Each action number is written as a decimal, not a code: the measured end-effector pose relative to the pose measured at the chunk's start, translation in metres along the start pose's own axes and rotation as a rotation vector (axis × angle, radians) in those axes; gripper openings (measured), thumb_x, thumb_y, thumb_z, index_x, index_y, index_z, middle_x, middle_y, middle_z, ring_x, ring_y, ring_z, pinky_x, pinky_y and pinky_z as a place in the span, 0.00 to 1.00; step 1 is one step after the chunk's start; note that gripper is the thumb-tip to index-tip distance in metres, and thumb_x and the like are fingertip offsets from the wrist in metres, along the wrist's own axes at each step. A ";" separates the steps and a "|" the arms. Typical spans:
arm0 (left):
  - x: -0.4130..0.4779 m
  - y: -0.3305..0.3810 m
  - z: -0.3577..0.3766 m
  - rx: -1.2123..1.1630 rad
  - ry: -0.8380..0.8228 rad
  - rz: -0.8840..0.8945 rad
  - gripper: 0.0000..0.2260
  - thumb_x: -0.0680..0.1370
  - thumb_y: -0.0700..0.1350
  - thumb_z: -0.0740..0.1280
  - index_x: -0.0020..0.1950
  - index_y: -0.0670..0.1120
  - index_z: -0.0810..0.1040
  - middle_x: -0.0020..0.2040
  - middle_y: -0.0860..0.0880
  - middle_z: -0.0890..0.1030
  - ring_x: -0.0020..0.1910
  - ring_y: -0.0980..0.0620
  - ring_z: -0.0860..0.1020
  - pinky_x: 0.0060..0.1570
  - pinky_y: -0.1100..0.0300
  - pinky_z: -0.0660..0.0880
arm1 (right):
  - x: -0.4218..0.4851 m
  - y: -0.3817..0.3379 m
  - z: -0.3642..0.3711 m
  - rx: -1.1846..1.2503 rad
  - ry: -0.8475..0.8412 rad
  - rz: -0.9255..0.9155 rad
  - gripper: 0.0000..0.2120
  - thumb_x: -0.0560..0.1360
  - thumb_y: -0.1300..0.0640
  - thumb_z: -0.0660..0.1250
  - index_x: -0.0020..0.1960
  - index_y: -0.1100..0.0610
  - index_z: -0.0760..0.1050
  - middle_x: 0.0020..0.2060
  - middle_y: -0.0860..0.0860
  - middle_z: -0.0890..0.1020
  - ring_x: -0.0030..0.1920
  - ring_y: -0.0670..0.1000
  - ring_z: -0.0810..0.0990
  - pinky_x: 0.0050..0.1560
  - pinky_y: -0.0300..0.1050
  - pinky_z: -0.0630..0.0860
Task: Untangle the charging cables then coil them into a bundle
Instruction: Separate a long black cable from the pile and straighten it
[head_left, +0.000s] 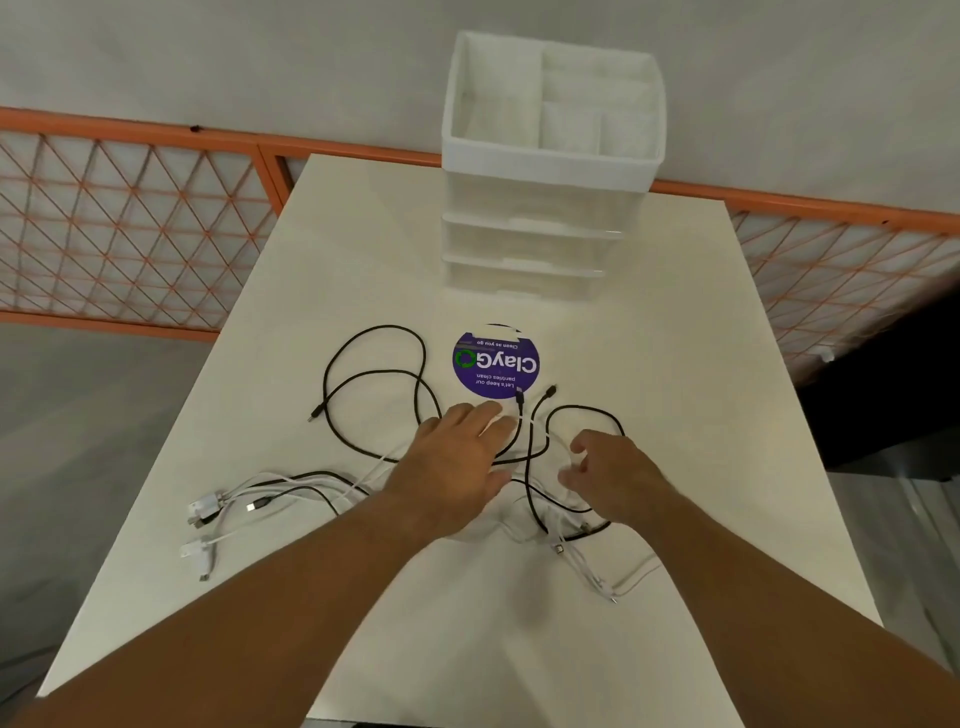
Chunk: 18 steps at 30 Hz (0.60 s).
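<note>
Several black and white charging cables lie tangled across the middle of the white table. One black cable loops wide to the left. More black cable crosses between my hands. White cables with USB plugs fan out at the left, and thin white cable trails at the right. My left hand lies flat on the tangle with straight fingers. My right hand has its fingers curled and pinches a white cable strand.
A white plastic drawer unit with an open top tray stands at the table's far side. A round purple sticker is stuck to the table just beyond my left hand. An orange mesh fence runs behind the table.
</note>
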<state>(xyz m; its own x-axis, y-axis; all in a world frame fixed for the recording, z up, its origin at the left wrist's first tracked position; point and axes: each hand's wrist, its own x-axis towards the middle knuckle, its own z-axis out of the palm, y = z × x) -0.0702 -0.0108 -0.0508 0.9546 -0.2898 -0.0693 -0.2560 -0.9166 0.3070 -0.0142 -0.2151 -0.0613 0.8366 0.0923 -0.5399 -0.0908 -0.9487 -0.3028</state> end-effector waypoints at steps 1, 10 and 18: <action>0.004 0.005 0.001 0.015 -0.018 -0.003 0.26 0.80 0.56 0.61 0.76 0.51 0.60 0.76 0.51 0.61 0.72 0.50 0.60 0.68 0.52 0.62 | 0.000 0.000 0.001 -0.020 0.002 -0.010 0.18 0.75 0.49 0.66 0.64 0.51 0.72 0.55 0.51 0.80 0.51 0.53 0.80 0.53 0.48 0.78; 0.015 0.022 0.014 0.086 -0.003 -0.069 0.21 0.78 0.55 0.65 0.68 0.50 0.68 0.62 0.50 0.71 0.60 0.49 0.70 0.59 0.55 0.68 | -0.006 0.015 -0.011 -0.196 -0.075 -0.167 0.17 0.78 0.55 0.60 0.66 0.52 0.68 0.51 0.52 0.80 0.48 0.53 0.77 0.45 0.43 0.73; 0.016 0.026 0.025 0.177 -0.084 -0.090 0.16 0.80 0.53 0.61 0.66 0.49 0.70 0.60 0.48 0.74 0.60 0.47 0.72 0.59 0.52 0.68 | -0.013 0.028 -0.009 -0.376 -0.133 -0.261 0.27 0.72 0.41 0.64 0.68 0.45 0.64 0.52 0.50 0.79 0.55 0.57 0.73 0.54 0.51 0.75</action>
<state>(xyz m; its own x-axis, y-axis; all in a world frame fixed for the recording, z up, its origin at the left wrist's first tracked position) -0.0655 -0.0461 -0.0673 0.9606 -0.2196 -0.1703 -0.2000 -0.9718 0.1247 -0.0225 -0.2457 -0.0554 0.7270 0.3569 -0.5866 0.3354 -0.9300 -0.1502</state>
